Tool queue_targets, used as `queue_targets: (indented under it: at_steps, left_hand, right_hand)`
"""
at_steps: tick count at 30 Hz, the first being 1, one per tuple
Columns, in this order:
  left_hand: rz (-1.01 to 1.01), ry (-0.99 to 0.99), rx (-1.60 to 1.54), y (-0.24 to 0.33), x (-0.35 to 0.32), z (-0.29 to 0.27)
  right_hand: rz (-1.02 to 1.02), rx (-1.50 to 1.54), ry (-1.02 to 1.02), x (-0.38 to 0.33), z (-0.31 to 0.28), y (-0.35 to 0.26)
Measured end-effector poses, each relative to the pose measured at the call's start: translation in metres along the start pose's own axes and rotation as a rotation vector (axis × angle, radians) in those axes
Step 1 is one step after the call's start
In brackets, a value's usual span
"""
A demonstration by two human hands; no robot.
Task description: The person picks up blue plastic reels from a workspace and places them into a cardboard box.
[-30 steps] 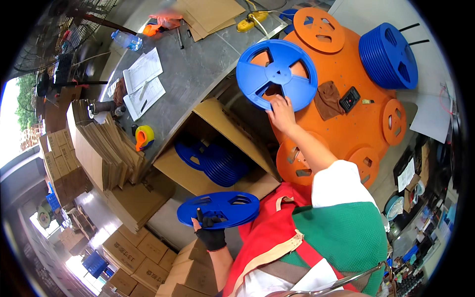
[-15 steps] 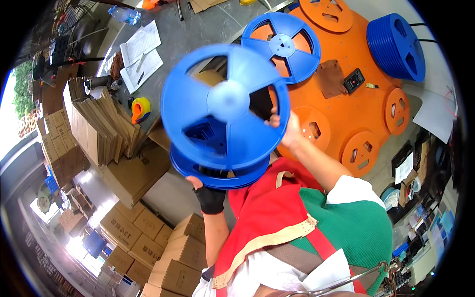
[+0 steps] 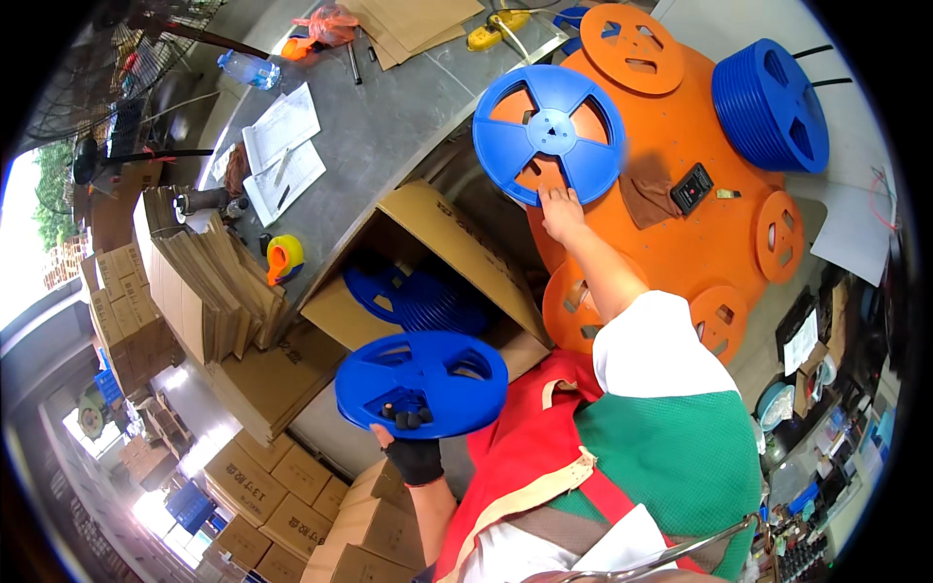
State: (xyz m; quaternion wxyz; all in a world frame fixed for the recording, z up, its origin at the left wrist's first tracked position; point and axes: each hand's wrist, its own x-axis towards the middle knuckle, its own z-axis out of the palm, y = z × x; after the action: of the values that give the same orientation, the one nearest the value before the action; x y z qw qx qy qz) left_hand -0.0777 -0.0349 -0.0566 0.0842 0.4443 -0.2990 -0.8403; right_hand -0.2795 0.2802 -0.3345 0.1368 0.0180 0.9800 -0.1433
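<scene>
My left hand [image 3: 412,449], in a black fingerless glove, is closed on a blue plastic reel [image 3: 481,394]. Its fingers come up through one of the reel's openings; whether more than one reel is stacked there I cannot tell. My right hand [image 3: 562,216] reaches forward with fingers stretched out over the near rim of another blue reel [image 3: 595,148]. That one lies on the orange round table [image 3: 622,228]. Between the two hands, an open cardboard box [image 3: 462,228] holds several blue reels [image 3: 442,303] standing in a row.
Orange discs [image 3: 632,49] sit around the table's edge, with a brown cloth [image 3: 649,201] and a small black device [image 3: 691,188]. A stack of blue reels [image 3: 768,107] stands at far right. Papers [image 3: 282,146] and a tape roll [image 3: 284,257] lie on the grey tabletop. Flattened cartons [image 3: 209,282] lean at left.
My right hand no longer holds up the large blue reel and has moved to the one on the orange table. My left hand has moved slightly lower. The open box has come into sight.
</scene>
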Motion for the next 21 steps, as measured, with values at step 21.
queue_targets:
  at_steps: [21]
  left_hand:
    - [-0.176, -0.237, 0.047, -0.023, 0.005, 0.022]
  right_hand:
    - [0.954, 2.482, -0.384, -0.147, -0.097, -0.073]
